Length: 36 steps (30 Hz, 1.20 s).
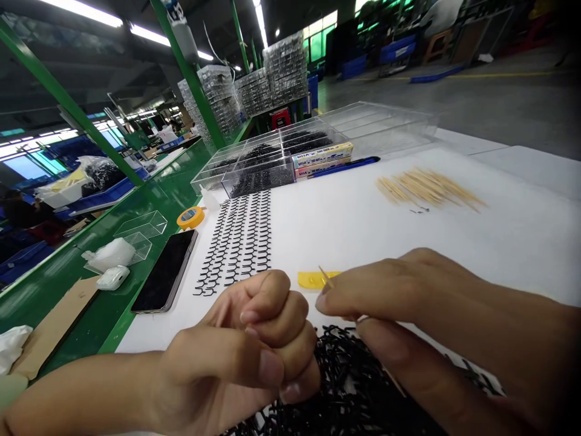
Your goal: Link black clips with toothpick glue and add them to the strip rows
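Note:
My right hand (403, 297) pinches a wooden toothpick (325, 276). Its tip shows over a small yellow strip (308, 280) with drops on it, lying on the white work surface; contact I cannot tell. Beside it, my left hand (254, 345) is curled closed, and whatever its fingers may hold is hidden. Below both hands spreads a heap of small black forked plastic pieces (349, 375), partly covered by them. Similar Y-shaped pieces (240, 242) stand out in neat rows beyond my left hand. More toothpicks (426, 188) lie loose at the right.
A clear divided tray (254, 175) with black pieces stands at the back. Small cartons (322, 158) and a blue pen (349, 167) lie against it. On the left are a phone (166, 272), a yellow tape roll (190, 217), a white earbud case (113, 278) and cardboard (54, 327).

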Motion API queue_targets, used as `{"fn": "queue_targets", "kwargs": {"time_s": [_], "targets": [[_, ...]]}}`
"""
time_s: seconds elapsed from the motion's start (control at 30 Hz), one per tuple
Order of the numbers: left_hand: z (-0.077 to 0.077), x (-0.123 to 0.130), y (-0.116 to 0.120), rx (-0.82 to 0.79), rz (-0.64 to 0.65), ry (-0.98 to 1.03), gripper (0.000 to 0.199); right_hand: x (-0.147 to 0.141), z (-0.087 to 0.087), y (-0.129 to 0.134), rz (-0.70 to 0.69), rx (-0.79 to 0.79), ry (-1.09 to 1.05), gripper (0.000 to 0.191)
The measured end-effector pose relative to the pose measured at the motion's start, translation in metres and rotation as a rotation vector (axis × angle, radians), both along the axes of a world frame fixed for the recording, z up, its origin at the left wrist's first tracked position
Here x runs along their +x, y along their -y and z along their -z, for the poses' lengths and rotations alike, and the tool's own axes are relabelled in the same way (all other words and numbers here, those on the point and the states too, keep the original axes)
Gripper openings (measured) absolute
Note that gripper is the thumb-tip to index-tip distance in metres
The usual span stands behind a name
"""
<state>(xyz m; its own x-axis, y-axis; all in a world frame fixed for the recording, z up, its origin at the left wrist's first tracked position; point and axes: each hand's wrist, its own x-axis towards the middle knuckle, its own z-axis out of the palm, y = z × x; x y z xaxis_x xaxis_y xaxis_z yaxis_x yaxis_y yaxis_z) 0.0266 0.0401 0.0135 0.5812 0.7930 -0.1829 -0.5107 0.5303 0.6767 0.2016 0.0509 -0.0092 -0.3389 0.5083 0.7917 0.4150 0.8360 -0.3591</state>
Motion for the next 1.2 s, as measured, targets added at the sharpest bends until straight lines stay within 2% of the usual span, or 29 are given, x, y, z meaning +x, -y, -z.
{"fn": "queue_targets", "kwargs": {"time_s": [0.13,0.37,0.57,0.7,0.8,0.97,1.2], "targets": [[-0.001,-0.002,-0.003,-0.007,0.028,0.003,0.034,0.002,-0.001,0.001,-0.145,-0.149,-0.070,0.021],[-0.003,-0.001,-0.005,-0.051,0.062,0.022,0.041,0.005,-0.008,0.002,-0.205,-0.424,-0.120,0.011],[-0.003,-0.002,-0.005,-0.079,0.082,-0.001,0.044,0.007,-0.016,-0.005,-0.510,-0.633,-0.277,0.008],[-0.003,0.001,-0.007,-0.098,0.107,-0.034,0.053,0.006,-0.019,-0.003,-0.598,-0.669,-0.324,0.026],[-0.003,0.003,-0.008,-0.103,0.143,-0.039,0.057,0.004,-0.019,0.000,-0.629,-0.740,-0.320,0.033],[-0.002,0.005,-0.006,-0.094,0.154,-0.054,0.056,0.001,-0.021,0.006,-0.667,-0.920,-0.455,0.033],[0.000,0.006,-0.004,-0.105,0.166,-0.022,0.054,0.002,-0.021,0.007,-0.639,-0.953,-0.470,0.030]]}}
